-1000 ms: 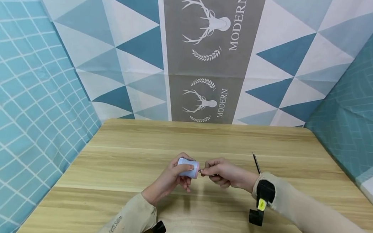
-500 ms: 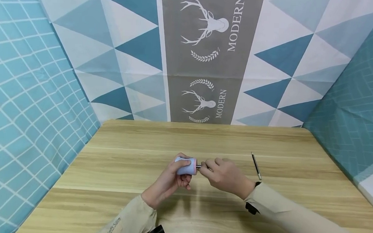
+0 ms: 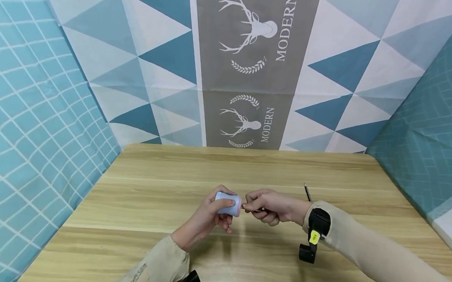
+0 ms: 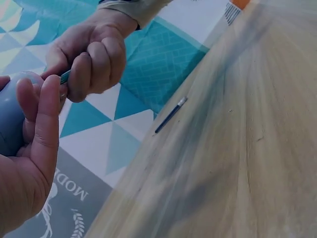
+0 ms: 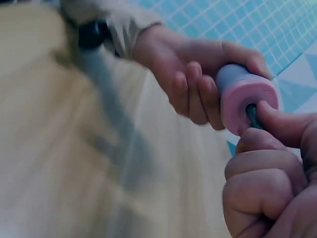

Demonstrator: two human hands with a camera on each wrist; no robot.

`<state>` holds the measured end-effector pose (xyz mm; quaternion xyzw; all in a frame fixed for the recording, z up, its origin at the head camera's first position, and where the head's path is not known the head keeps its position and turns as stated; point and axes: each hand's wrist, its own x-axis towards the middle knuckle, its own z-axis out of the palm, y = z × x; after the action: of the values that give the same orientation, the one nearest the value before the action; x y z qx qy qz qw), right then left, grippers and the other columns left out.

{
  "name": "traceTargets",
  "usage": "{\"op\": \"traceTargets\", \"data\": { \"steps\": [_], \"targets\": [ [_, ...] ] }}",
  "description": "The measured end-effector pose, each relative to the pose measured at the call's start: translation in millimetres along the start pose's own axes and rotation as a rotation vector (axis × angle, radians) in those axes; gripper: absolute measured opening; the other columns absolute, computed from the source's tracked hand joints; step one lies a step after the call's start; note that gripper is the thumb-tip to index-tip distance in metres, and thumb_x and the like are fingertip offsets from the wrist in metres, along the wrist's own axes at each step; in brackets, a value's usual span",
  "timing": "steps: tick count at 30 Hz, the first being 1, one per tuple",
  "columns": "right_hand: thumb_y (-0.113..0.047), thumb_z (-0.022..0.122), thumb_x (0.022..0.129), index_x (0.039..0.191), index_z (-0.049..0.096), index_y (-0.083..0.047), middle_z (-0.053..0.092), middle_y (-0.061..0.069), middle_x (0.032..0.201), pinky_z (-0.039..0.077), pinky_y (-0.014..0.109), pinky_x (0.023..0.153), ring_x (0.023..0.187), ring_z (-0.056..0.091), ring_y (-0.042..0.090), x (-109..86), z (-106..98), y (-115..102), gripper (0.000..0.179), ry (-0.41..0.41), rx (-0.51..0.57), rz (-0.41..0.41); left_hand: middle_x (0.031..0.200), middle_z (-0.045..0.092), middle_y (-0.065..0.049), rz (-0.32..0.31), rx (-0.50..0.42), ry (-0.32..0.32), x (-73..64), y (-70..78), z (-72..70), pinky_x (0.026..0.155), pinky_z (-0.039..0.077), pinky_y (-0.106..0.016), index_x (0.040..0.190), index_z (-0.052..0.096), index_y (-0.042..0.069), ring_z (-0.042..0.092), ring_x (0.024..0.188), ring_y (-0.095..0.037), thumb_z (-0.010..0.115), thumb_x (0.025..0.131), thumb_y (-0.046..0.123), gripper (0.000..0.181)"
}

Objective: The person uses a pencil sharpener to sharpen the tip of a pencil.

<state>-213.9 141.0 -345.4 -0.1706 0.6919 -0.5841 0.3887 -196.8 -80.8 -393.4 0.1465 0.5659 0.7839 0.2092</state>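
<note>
My left hand (image 3: 207, 214) holds a light-blue pencil sharpener (image 3: 229, 210) with a pink end, lying sideways with that end toward the right. Thumb and curled index finger of my right hand (image 3: 272, 206) pinch a dark pencil (image 5: 252, 117). In the right wrist view the pencil enters the round hole in the sharpener's pink end (image 5: 236, 99); its front is hidden inside. The left wrist view catches only part of the sharpener (image 4: 10, 119), behind the fingers. Both hands are raised over the table.
A second dark pencil (image 3: 307, 191) lies on the wooden table (image 3: 162, 167) beyond my right forearm, which partly covers it. Wrist cameras sit on both sleeves. A patterned cloth backdrop (image 3: 163, 81) rises behind the table, with blue cloth at both sides.
My right hand rolled over so its back faced up half a second ago, then turned back with the pencil pinched. The left hand and sharpener shifted only slightly.
</note>
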Motion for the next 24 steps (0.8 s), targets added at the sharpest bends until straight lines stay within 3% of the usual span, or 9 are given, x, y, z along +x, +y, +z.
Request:
{"op": "traceTargets", "data": {
  "steps": [1, 3, 5, 9, 12, 16, 19, 22, 24],
  "targets": [
    [-0.015, 0.053, 0.102, 0.077, 0.043, -0.007, 0.029, -0.003, 0.055, 0.013, 0.023, 0.040, 0.042, 0.016, 0.007, 0.1, 0, 0, 0.028, 0.016, -0.053, -0.039, 0.063, 0.060, -0.005, -0.007, 0.003, -0.003, 0.7, -0.2, -1.2, 0.047, 0.058, -0.032, 0.112, 0.052, 0.010, 0.056, 0.045, -0.009, 0.057, 0.093, 0.016, 0.020],
    [-0.017, 0.056, 0.101, 0.078, 0.049, -0.008, 0.034, -0.005, 0.056, 0.019, 0.022, 0.041, 0.044, 0.022, 0.006, 0.2, 3, 2, 0.026, 0.095, -0.266, -0.192, 0.062, 0.060, -0.004, -0.019, -0.006, 0.003, 2.5, 0.2, -3.2, 0.047, 0.058, -0.031, 0.112, 0.051, 0.011, 0.055, 0.045, -0.009, 0.056, 0.094, 0.017, 0.019],
    [-0.021, 0.058, 0.101, 0.082, 0.054, -0.009, 0.041, -0.007, 0.061, 0.027, 0.020, 0.042, 0.048, 0.030, 0.004, -0.3, 6, 6, 0.023, 0.201, -0.610, -0.412, 0.061, 0.060, -0.003, -0.023, -0.019, 0.013, 4.3, 1.1, -5.0, 0.047, 0.057, -0.030, 0.111, 0.050, 0.011, 0.054, 0.045, -0.008, 0.056, 0.094, 0.018, 0.019],
    [-0.027, 0.042, 0.108, 0.093, 0.059, -0.009, 0.051, -0.007, 0.069, 0.036, 0.016, 0.042, 0.051, 0.040, 0.003, 3.5, 11, 18, 0.029, 0.507, -1.435, -0.871, 0.061, 0.060, -0.003, -0.014, -0.036, 0.030, 3.7, 2.9, -9.1, 0.047, 0.056, -0.029, 0.111, 0.050, 0.012, 0.054, 0.044, -0.008, 0.057, 0.093, 0.019, 0.020],
    [-0.027, 0.028, 0.111, 0.097, 0.059, -0.006, 0.052, -0.001, 0.074, 0.037, 0.017, 0.040, 0.050, 0.044, 0.008, 5.7, 7, 25, 0.040, 0.692, -1.774, -1.094, 0.061, 0.061, -0.002, -0.011, -0.044, 0.027, 4.4, 2.9, -9.1, 0.045, 0.055, -0.027, 0.111, 0.051, 0.012, 0.053, 0.044, -0.007, 0.056, 0.094, 0.019, 0.020],
    [-0.019, 0.028, 0.111, 0.095, 0.060, -0.007, 0.053, 0.002, 0.077, 0.040, 0.020, 0.041, 0.053, 0.048, 0.011, 7.2, 2, 27, 0.038, 0.757, -1.917, -1.205, 0.061, 0.062, -0.002, -0.008, -0.060, 0.025, 3.7, 3.5, -6.5, 0.043, 0.053, -0.026, 0.107, 0.051, 0.013, 0.054, 0.044, -0.007, 0.054, 0.095, 0.019, 0.014],
    [-0.012, 0.027, 0.110, 0.090, 0.058, -0.007, 0.053, 0.002, 0.075, 0.038, 0.018, 0.040, 0.049, 0.047, 0.010, 8.9, 3, 26, 0.037, 0.732, -1.945, -1.226, 0.060, 0.061, -0.002, -0.005, -0.070, 0.033, 3.5, 3.9, -4.7, 0.044, 0.053, -0.026, 0.103, 0.051, 0.014, 0.054, 0.044, -0.007, 0.053, 0.094, 0.019, 0.011],
    [-0.011, 0.032, 0.109, 0.088, 0.054, -0.007, 0.049, -0.001, 0.067, 0.030, 0.013, 0.038, 0.044, 0.038, 0.004, 11.2, 8, 25, 0.030, 0.650, -1.787, -1.173, 0.060, 0.062, -0.002, -0.010, -0.071, 0.036, 3.4, 3.3, -4.6, 0.045, 0.054, -0.027, 0.101, 0.049, 0.013, 0.056, 0.044, -0.007, 0.053, 0.095, 0.018, 0.009],
    [-0.010, 0.042, 0.106, 0.086, 0.050, -0.009, 0.043, -0.005, 0.063, 0.026, 0.012, 0.039, 0.045, 0.031, -0.001, 11.8, 11, 24, 0.022, 0.540, -1.546, -1.064, 0.060, 0.063, -0.003, -0.015, -0.069, 0.035, 3.3, 2.7, -4.9, 0.045, 0.054, -0.026, 0.101, 0.048, 0.012, 0.057, 0.044, -0.007, 0.052, 0.095, 0.017, 0.009]
  ]
}}
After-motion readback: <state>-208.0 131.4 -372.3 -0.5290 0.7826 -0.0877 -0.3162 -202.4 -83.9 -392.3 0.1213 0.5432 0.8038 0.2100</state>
